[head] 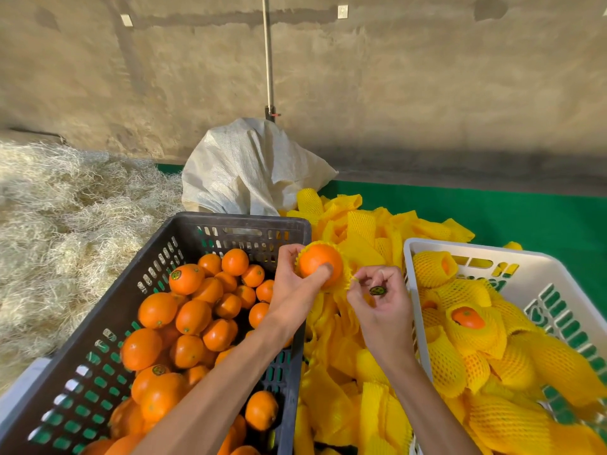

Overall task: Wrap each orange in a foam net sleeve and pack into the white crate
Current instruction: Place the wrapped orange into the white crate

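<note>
Both forearms reach up to a round orange (318, 263), gripped by the left hand (295, 284) above the black slotted crate (184, 231), half-seated in a yellow foam net sleeve (341, 274). Just right of the orange, the right hand (377, 300) pinches the sleeve's edge. Sticker print is unreadable. Rightward sits the white plastic crate (427, 247).

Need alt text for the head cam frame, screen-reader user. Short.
The left hand holds an orange partly inside a yellow foam net sleeve that the right hand pinches. A dark crate of bare oranges sits left, the white crate of wrapped ones right.
</note>
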`<state>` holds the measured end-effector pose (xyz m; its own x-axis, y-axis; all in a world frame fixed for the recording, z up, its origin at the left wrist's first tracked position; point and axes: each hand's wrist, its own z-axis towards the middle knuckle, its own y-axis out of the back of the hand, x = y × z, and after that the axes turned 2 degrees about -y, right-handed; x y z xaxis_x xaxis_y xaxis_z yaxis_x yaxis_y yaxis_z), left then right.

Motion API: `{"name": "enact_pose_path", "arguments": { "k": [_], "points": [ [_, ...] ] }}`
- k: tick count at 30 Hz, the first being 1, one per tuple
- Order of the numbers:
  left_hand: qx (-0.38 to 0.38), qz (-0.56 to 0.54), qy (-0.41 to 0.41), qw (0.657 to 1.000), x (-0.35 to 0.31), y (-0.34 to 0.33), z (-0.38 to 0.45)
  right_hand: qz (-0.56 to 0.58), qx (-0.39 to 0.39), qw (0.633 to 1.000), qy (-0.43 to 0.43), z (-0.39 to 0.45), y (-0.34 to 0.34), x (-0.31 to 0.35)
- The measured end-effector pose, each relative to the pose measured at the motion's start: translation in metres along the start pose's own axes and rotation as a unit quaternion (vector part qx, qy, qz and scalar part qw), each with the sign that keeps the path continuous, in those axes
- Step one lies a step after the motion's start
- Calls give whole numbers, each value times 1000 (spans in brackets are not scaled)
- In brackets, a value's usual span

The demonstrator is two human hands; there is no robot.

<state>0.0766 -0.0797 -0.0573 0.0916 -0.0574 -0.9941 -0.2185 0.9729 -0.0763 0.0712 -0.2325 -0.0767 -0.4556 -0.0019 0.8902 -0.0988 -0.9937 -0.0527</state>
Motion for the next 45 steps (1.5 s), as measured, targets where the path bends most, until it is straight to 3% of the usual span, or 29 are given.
{"name": "enact_pose_path", "arguments": {
  "k": [4,9,13,17,24,31,35,38,40,42,45],
  "points": [
    [106,7,-66,992,-2,2,-6,-50,8,998,-26,-2,1,1],
    [152,-27,-37,987,-5,10,0,-74,4,997,-31,-4,3,-2],
    [143,11,3,990,-4,10,0,-100,-13,995,-23,1,8,-9],
    [142,47,-25,988,-3,7,-3,-156,-35,987,1,4,13,-15],
    [99,105,-42,989,2,-10,-5,-155,-116,980,54,2,10,-11],
    [25,139,-51,989,7,-12,-2,-185,-92,967,146,-2,5,-8],
    [78,256,-103,958,18,-5,-5,-161,-46,982,84,3,10,-13],
    [118,352,-201,907,16,-2,-6,-162,-10,986,44,3,15,-16],
    [154,371,-245,882,15,0,-6,-185,-28,981,48,3,15,-17],
    [189,340,-228,893,17,1,-5,-200,-51,976,66,4,16,-17],
    [191,252,-131,940,20,2,-4,-196,-59,976,79,5,17,-20]
  ]
}}
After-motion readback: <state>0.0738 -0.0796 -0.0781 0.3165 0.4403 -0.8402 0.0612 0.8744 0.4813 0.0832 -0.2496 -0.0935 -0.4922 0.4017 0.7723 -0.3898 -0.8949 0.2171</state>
